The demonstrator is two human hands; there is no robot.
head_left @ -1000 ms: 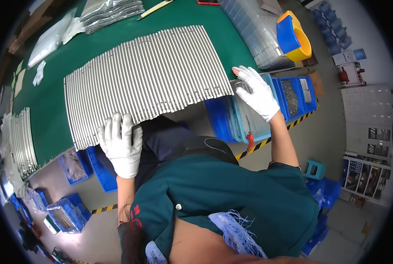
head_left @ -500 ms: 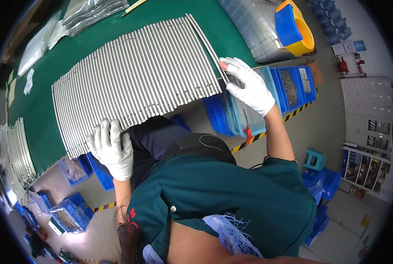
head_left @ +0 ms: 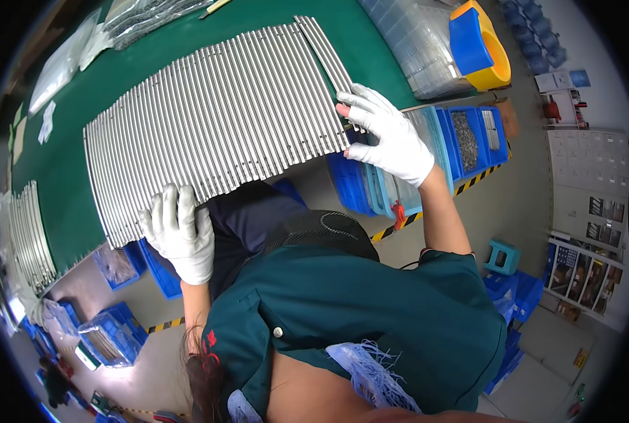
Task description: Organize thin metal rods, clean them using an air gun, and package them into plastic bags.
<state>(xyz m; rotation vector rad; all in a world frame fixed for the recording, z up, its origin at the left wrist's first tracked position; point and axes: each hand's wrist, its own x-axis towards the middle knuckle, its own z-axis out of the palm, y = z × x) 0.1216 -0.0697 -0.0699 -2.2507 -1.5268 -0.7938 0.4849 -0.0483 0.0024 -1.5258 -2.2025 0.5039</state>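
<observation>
Slim silvery metal rods (head_left: 208,120) lie side by side in a wide row, hanging slightly over the near edge of the green table (head_left: 64,204). At the row's right end, a narrow gap sets a few separate rods (head_left: 321,49) apart. My left hand (head_left: 181,236), in a white glove, rests with fingers stretched out on the near ends of the rods at the left. My right hand (head_left: 390,134), gloved but with some bare fingertips, is at the near ends of the separate rods, thumb and fingers apart. Its palm hides part of those ends.
A smaller batch of rods (head_left: 32,233) lies at the table's left. Clear plastic trays (head_left: 413,49) and a blue-and-yellow holder (head_left: 480,46) stand at the far right. Blue bins (head_left: 462,141) with metal parts sit beyond my right hand. Plastic bags (head_left: 64,67) lie far left.
My right hand has shifted a little left, its fingers spreading. More rods now show in the separate group at the right end. My left hand has stayed nearly still.
</observation>
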